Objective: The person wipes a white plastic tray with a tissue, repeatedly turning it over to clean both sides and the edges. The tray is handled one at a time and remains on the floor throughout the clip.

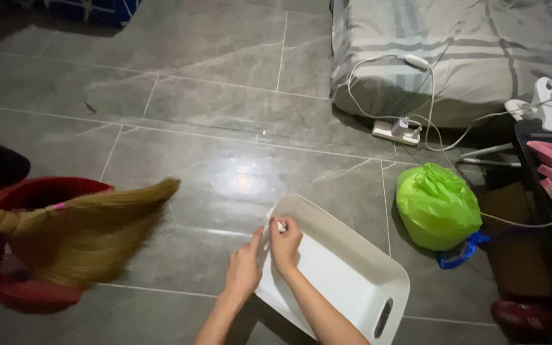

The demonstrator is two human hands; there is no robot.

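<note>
Fingers of the right hand point(285, 241) are pinched on a small white scrap point(280, 225) at the near rim of the white tray point(352, 281), which is tilted on the floor. The rim is gripped just beside them by the left hand point(245, 268), apparently to steady it. Left of the fingers a straw broom point(91, 233) is laid over a red bucket point(33, 191); a green bag point(437, 206) sits to their right.

Both forearms enter from the bottom edge of view, bare, angled up and slightly left. Left hand point(244, 268) lies palm down, fingers curled, thumb toward the other hand. Right hand point(285, 241) sits just above and right of it, fingers bent in a pinch, knuckles up. The hands are touching or nearly so; wrists straight.
</note>
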